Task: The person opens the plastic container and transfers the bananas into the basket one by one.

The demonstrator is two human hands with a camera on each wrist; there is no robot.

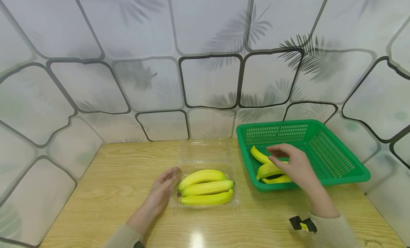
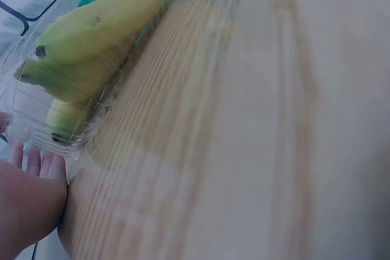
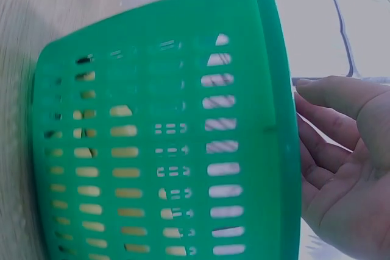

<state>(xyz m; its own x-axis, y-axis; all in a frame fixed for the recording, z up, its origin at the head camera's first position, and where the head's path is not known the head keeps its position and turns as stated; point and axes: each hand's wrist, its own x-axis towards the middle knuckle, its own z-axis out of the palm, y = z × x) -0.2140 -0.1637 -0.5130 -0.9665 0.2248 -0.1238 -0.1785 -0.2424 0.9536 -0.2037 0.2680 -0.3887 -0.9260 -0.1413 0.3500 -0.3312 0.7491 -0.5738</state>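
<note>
Three bananas (image 1: 206,187) lie side by side in a clear plastic clamshell box (image 1: 236,201), whose lid (image 1: 205,151) is folded back toward the wall. My left hand (image 1: 162,190) is at the box's left end, fingers relaxed along its side wall; the left wrist view has the fingertips right at the clear plastic. Over the green basket (image 1: 344,159), my right hand (image 1: 296,164) hovers with thumb and fingers loosely bent and nothing between them. Below it several more bananas (image 1: 267,169) lie in the basket's left part, partly hidden by the hand.
Both containers stand on a wood-grain table (image 1: 128,169), the basket to the right of the box. A patterned wall covering (image 1: 209,82) rises behind the table and on both sides. The basket's slotted side wall (image 3: 140,150) stands beside my right wrist.
</note>
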